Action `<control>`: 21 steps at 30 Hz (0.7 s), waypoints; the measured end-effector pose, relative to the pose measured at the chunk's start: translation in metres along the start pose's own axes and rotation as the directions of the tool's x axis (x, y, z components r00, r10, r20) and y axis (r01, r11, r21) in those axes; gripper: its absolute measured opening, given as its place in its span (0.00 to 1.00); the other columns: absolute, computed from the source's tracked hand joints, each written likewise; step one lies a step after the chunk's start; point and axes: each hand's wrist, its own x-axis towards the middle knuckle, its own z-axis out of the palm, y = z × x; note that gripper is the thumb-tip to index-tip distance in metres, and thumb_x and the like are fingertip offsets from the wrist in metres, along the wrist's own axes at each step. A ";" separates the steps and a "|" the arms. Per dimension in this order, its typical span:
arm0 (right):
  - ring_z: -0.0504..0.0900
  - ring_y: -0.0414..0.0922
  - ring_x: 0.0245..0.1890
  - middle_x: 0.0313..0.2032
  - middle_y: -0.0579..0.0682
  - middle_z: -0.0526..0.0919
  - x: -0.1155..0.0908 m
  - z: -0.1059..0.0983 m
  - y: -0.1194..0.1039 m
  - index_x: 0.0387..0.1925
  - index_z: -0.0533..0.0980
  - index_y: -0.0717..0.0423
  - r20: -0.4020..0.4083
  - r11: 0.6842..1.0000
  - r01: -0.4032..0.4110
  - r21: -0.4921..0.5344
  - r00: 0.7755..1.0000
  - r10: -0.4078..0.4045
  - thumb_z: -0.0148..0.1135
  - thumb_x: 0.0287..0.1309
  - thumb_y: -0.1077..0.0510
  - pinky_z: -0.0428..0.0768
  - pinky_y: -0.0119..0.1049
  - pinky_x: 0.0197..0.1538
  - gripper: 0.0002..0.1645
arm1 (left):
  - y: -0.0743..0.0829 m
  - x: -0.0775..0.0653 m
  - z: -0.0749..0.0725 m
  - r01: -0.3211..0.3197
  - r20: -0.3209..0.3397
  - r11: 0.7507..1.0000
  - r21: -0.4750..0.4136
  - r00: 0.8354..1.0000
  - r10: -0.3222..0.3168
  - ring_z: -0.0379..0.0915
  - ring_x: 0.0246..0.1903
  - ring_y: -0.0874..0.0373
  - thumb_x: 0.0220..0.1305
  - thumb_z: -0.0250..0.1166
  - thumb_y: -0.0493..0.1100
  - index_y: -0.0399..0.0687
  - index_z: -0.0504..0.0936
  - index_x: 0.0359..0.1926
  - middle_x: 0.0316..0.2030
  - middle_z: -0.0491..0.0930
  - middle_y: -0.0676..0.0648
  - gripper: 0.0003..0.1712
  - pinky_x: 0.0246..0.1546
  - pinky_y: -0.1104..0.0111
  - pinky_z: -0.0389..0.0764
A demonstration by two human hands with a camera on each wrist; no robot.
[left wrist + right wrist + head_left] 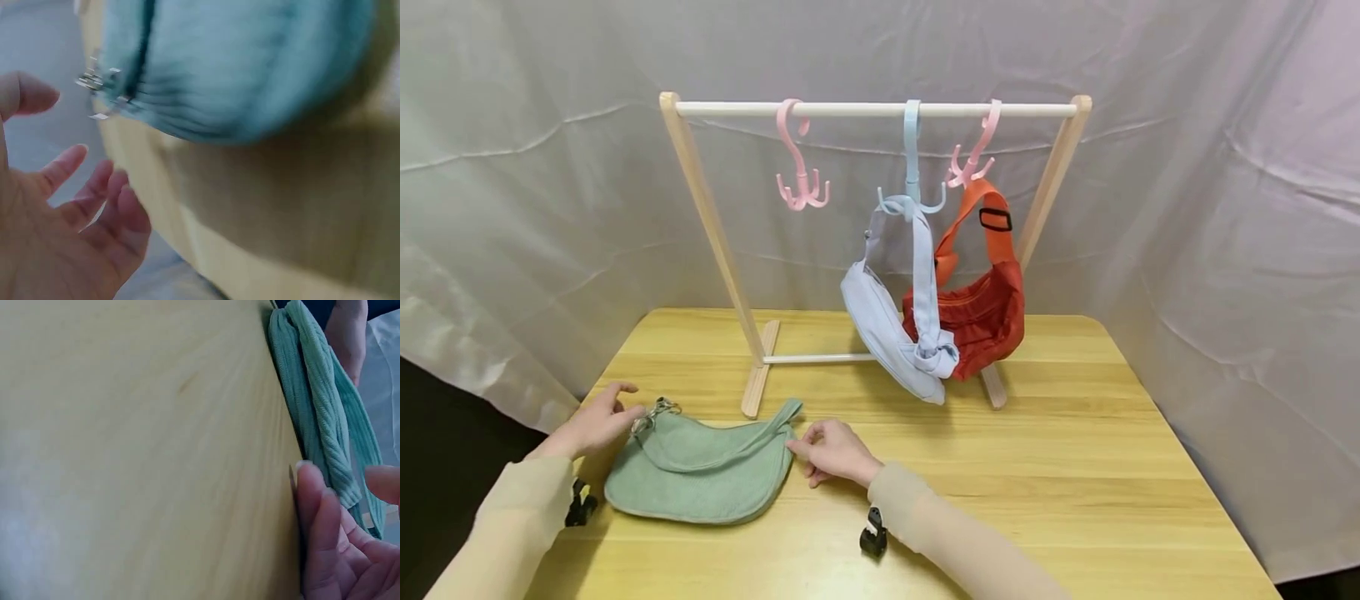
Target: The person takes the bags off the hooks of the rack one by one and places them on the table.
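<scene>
A green corduroy shoulder bag [715,487] lies flat on the wooden table, its strap [730,458] looped across the front. Metal rings [651,414] join the strap at its left end; in the left wrist view those rings [94,81] are blurred. Close to them, the left hand [601,421] has its fingers spread and loosely bent, with a gap between thumb and fingertips. At the bag's right end is the right hand [835,452], fingertips by the edge. In the right wrist view its thumb [382,482] stands apart from the fingers, with the bag's end [347,494] near the gap.
Behind the bag stands a rack with wooden legs [711,225] and a white rail [857,109]. A pink hook [802,187] hangs at left. A blue hook [912,158] carries a light blue bag [887,333]; another pink hook [973,162] carries a red bag [977,321].
</scene>
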 end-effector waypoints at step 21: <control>0.84 0.46 0.43 0.43 0.55 0.85 -0.031 -0.047 -0.067 0.46 0.78 0.59 -0.208 0.846 0.452 -0.284 0.832 -0.514 0.57 0.65 0.62 0.84 0.30 0.45 0.10 | 0.136 0.026 -0.009 -0.349 -0.495 0.937 0.003 0.814 0.305 0.78 0.44 0.41 0.65 0.57 0.33 0.35 0.77 0.54 0.44 0.78 0.35 0.17 0.41 0.58 0.78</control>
